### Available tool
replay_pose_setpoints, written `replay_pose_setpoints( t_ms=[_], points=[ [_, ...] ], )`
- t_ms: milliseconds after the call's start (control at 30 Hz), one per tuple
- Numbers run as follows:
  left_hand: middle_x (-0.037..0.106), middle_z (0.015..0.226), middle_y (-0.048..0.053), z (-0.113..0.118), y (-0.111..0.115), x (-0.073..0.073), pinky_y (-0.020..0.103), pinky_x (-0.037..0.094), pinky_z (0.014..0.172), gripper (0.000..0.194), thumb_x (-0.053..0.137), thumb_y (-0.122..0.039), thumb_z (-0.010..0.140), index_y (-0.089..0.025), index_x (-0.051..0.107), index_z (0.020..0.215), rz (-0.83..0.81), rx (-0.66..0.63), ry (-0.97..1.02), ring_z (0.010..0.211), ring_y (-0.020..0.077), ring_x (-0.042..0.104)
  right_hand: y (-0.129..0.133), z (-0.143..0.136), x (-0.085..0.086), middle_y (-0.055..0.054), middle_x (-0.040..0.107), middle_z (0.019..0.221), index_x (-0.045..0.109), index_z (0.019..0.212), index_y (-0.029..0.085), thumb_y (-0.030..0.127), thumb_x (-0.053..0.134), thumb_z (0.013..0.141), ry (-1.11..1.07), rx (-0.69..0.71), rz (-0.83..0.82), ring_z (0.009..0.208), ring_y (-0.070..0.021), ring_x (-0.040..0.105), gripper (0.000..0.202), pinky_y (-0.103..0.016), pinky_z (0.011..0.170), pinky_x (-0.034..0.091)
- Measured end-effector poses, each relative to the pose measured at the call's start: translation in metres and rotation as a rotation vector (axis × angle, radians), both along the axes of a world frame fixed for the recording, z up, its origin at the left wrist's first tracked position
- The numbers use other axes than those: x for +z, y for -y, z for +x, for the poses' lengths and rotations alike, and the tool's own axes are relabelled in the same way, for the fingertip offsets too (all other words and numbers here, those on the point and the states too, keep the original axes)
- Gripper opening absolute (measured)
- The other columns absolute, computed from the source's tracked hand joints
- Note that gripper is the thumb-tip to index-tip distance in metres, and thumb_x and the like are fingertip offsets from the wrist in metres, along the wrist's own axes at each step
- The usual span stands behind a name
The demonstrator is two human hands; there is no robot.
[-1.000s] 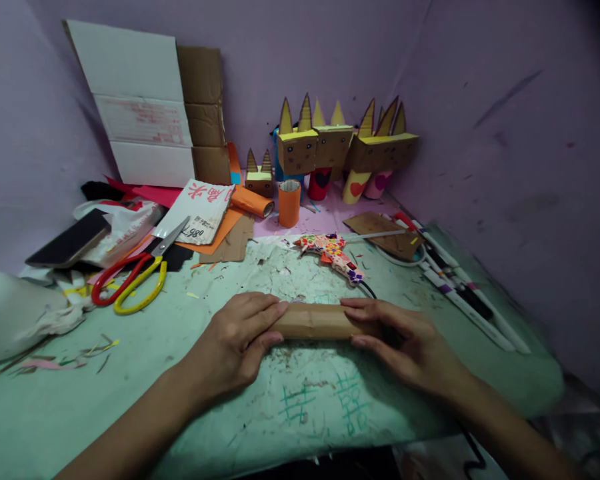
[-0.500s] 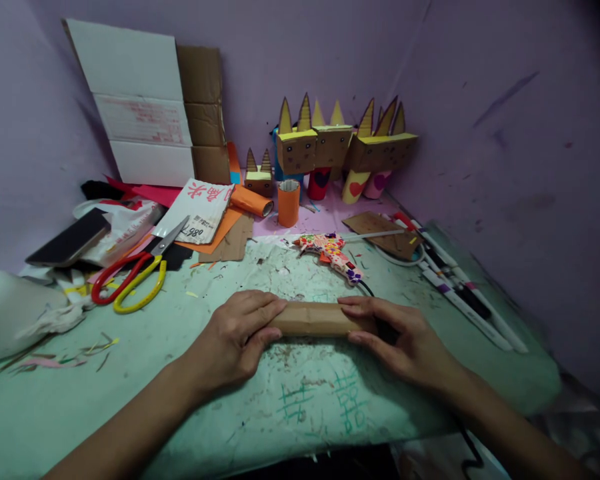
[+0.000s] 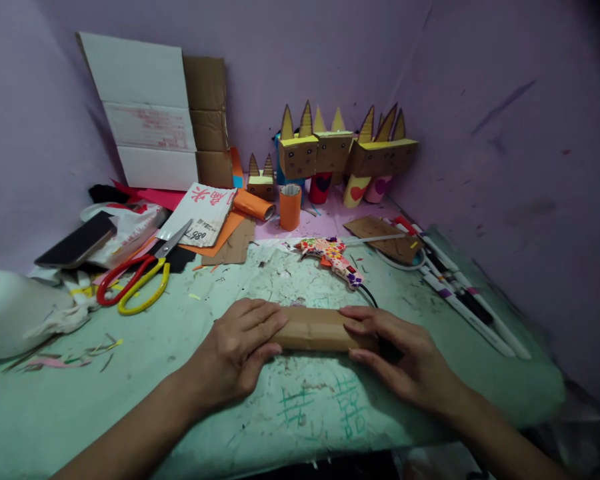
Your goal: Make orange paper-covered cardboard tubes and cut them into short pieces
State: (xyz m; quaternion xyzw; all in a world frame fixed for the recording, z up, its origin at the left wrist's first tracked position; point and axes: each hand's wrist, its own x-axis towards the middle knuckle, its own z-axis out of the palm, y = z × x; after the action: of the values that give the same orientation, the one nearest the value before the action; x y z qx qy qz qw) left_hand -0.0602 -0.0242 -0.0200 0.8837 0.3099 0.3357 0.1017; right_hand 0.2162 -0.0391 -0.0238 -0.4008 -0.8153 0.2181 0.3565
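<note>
While both your hands close on the same rolled piece of brown cardboard (image 3: 315,328), it lies crosswise in front of you, between them, above the near middle of the table (image 3: 220,440). Your left grip (image 3: 243,340) holds its left end, fingers over the top and thumb along the near edge. Your right grip (image 3: 405,350) pinches the other end, fingertips on the far side and thumb on the near side; the shadow there is deep, so the roll's right end seems to be open, but you can't be sure.

Just nearer to you, green pen grids (image 3: 296,405) mark the table cover. Beyond the roll you have a flowered glue gun (image 3: 330,253) on its side, with a glue stick (image 3: 380,237) out of its back and a black cord trailing toward your right grip.

To your left, scissors (image 3: 161,253) with red and yellow handles lean across a white card (image 3: 200,213) with red characters. To your right, white markers (image 3: 455,317) lie along the table's edge. Farther back, an orange tube (image 3: 290,210) stands upright near another on its side (image 3: 255,204), and horned cardboard figures (image 3: 300,159) stand by the purple wall (image 3: 260,53).
</note>
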Motion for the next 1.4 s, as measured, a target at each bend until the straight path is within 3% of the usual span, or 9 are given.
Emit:
replay_pose_setpoints(
  t_ms=[200, 433, 633, 867, 1133, 1267, 1400],
  points=[
    [0.07, 0.099, 0.012, 0.004, -0.016, 0.011, 0.042, 0.055, 0.074, 0.03, 0.053, -0.016, 0.083, -0.014, 0.063, 0.112, -0.149, 0.034, 0.014, 0.087, 0.0222, 0.063, -0.017, -0.001, 0.005, -0.008, 0.07, 0.097, 0.057, 0.105, 0.022, 0.021, 0.059, 0.082, 0.055, -0.067, -0.086, 0.086, -0.0217, 0.067, 0.024, -0.036, 0.074, 0.055],
    [0.066, 0.11, 0.015, 0.001, -0.001, 0.005, 0.049, 0.05, 0.084, 0.038, 0.053, -0.014, 0.084, -0.013, 0.056, 0.121, -0.079, -0.017, 0.014, 0.102, 0.0258, 0.056, -0.001, 0.0, 0.003, -0.012, 0.065, 0.112, 0.057, 0.101, 0.021, 0.018, 0.059, 0.081, 0.07, 0.022, 0.022, 0.099, -0.0224, 0.064, 0.021, -0.035, 0.08, 0.054],
    [0.07, 0.1, 0.012, 0.003, -0.014, 0.012, 0.043, 0.054, 0.074, 0.031, 0.052, -0.016, 0.085, -0.014, 0.061, 0.114, -0.198, -0.002, 0.024, 0.087, 0.0227, 0.061, -0.015, -0.001, 0.008, -0.008, 0.07, 0.098, 0.056, 0.106, 0.021, 0.022, 0.06, 0.081, 0.083, -0.049, -0.077, 0.089, -0.0217, 0.067, 0.025, -0.035, 0.076, 0.055],
    [0.064, 0.115, 0.016, -0.001, 0.008, 0.002, 0.049, 0.051, 0.086, 0.039, 0.052, -0.011, 0.084, -0.014, 0.054, 0.123, -0.063, -0.022, 0.015, 0.108, 0.0263, 0.053, 0.004, -0.001, 0.004, -0.012, 0.064, 0.112, 0.056, 0.094, 0.021, 0.014, 0.058, 0.079, 0.114, 0.018, 0.052, 0.099, -0.0236, 0.063, 0.016, -0.035, 0.08, 0.054],
    [0.069, 0.099, 0.009, 0.003, -0.022, 0.017, 0.044, 0.052, 0.077, 0.031, 0.052, -0.016, 0.084, -0.018, 0.061, 0.113, -0.319, 0.043, -0.003, 0.088, 0.0224, 0.06, -0.021, -0.004, 0.016, -0.005, 0.068, 0.09, 0.054, 0.107, 0.022, 0.019, 0.055, 0.083, 0.168, -0.057, -0.114, 0.076, -0.0193, 0.065, 0.024, -0.031, 0.065, 0.052],
    [0.062, 0.111, 0.013, 0.0, -0.007, 0.013, 0.047, 0.049, 0.083, 0.036, 0.049, -0.015, 0.086, -0.016, 0.053, 0.122, -0.215, 0.009, -0.057, 0.1, 0.0244, 0.053, -0.012, 0.0, 0.009, -0.008, 0.062, 0.107, 0.049, 0.111, 0.023, 0.021, 0.057, 0.083, 0.105, 0.032, -0.043, 0.097, -0.0224, 0.061, 0.03, -0.035, 0.081, 0.051],
    [0.053, 0.123, 0.016, -0.006, 0.012, 0.004, 0.051, 0.045, 0.092, 0.05, 0.05, -0.006, 0.081, -0.014, 0.043, 0.13, -0.033, -0.01, -0.127, 0.114, 0.0275, 0.045, 0.003, -0.001, 0.003, -0.01, 0.057, 0.112, 0.047, 0.106, 0.023, 0.008, 0.053, 0.079, 0.095, 0.052, 0.058, 0.103, -0.0232, 0.057, 0.032, -0.036, 0.083, 0.05]
  ],
)
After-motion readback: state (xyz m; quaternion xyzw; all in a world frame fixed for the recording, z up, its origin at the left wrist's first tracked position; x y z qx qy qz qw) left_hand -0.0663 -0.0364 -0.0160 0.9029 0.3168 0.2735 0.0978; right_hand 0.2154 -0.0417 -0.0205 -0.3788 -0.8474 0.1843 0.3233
